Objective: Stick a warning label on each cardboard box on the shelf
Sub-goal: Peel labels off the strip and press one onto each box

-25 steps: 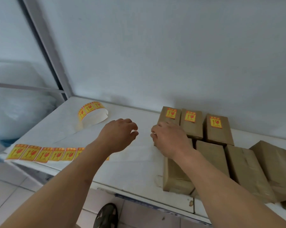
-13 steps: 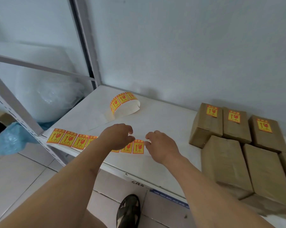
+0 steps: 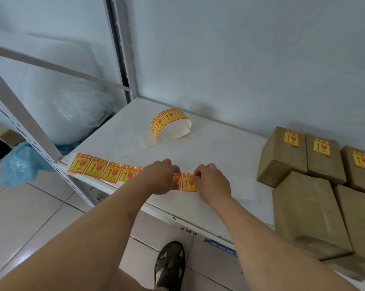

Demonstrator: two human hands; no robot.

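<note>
Pinching end label point(image 3: 189, 182): right hand point(image 3: 214, 182), left hand point(image 3: 159, 178) pressing strip point(image 3: 101, 170).

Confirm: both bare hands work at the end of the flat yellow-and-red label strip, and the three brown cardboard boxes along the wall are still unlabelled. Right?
Not quite. In the head view, the three brown cardboard boxes along the wall each already carry a yellow label. Both the left hand and right hand are at the flat yellow-and-red label strip, as stated.

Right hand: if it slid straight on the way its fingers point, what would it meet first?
The right hand points left along the label strip; it would probably meet the left hand first, just across the end label.
</note>
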